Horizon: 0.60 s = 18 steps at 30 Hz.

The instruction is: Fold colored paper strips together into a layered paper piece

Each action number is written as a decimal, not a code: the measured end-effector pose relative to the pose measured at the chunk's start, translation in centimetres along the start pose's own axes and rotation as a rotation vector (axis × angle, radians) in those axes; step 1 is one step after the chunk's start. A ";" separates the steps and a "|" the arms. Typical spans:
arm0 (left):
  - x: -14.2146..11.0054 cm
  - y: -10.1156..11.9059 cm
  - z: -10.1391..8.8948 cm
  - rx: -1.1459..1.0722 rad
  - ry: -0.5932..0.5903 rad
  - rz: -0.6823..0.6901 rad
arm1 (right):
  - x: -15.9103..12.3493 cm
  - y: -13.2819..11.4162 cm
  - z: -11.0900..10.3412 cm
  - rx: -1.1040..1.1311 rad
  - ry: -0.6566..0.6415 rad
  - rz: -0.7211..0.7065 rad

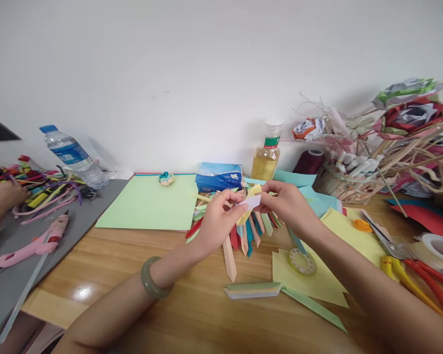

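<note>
My left hand (217, 219) and my right hand (285, 202) meet above the wooden table, both pinching a small folded paper piece (251, 200), white and pale yellow. A grey-green bangle (153, 279) sits on my left wrist and a ring on one left finger. Right below the hands lies a fan of several pointed paper strips (248, 235) in red, teal, pink and tan. A folded stack of pastel paper (251, 290) lies nearer to me.
A green sheet (147, 202), blue tissue pack (218, 176), oil bottle (266, 156) and water bottle (74, 156) stand behind. Yellow paper carries a tape roll (301, 260). Scissors (382, 238), tape (437, 250) and a basket of paper flowers (358, 182) fill the right. A pink glue gun (37, 242) and another person's hand (2, 196) are left.
</note>
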<state>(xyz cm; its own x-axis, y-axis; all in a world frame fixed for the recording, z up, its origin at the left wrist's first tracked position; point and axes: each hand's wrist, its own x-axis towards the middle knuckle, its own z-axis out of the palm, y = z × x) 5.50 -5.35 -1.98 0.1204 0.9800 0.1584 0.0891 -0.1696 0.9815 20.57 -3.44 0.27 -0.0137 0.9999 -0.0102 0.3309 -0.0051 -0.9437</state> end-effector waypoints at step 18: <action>0.6 -0.1 -0.2 -0.144 -0.046 -0.066 | -0.3 -0.5 0.2 0.585 -0.351 0.177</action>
<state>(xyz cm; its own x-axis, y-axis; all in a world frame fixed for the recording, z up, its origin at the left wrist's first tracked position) 5.38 -4.69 -2.00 0.1645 0.9822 0.0907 -0.0435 -0.0847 0.9955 20.24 -3.73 0.71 -0.3427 0.9195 -0.1927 -0.2043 -0.2732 -0.9400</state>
